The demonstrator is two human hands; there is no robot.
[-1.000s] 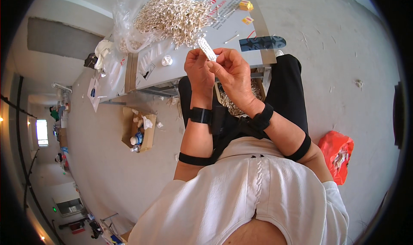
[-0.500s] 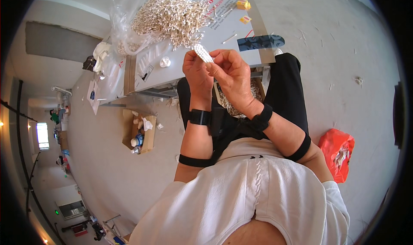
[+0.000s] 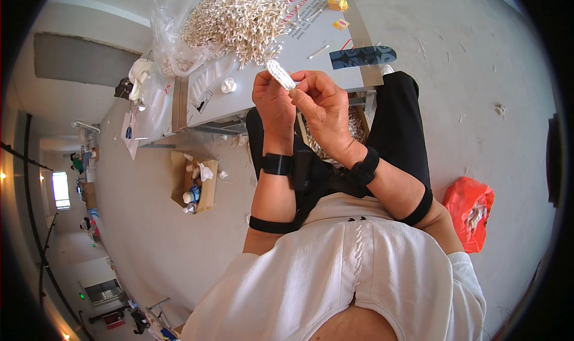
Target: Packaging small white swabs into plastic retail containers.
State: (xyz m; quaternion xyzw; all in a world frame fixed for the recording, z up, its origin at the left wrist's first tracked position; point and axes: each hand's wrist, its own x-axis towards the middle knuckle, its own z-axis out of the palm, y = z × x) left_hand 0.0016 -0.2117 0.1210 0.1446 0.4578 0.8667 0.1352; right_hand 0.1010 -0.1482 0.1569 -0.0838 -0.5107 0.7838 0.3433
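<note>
Through the head camera I see a white, oblong bundle of tightly packed cotton swabs held up above the near edge of a grey, metal-look worktop. My right hand pinches its lower end between thumb and fingers; my left hand grips its left side, fingertips partly hidden. I judge this one bundle nearly neat, its tips lying fairly level. Much remains loose: a large heap of white-tipped, pale-stick swabs spreads toward the far edge, partly inside a clear plastic bag. Below the near edge, a brown cardboard box holds more swabs. On the floor, an open brown carton contains crumpled white paper and bottles; a red plastic bag holds pale scraps.
</note>
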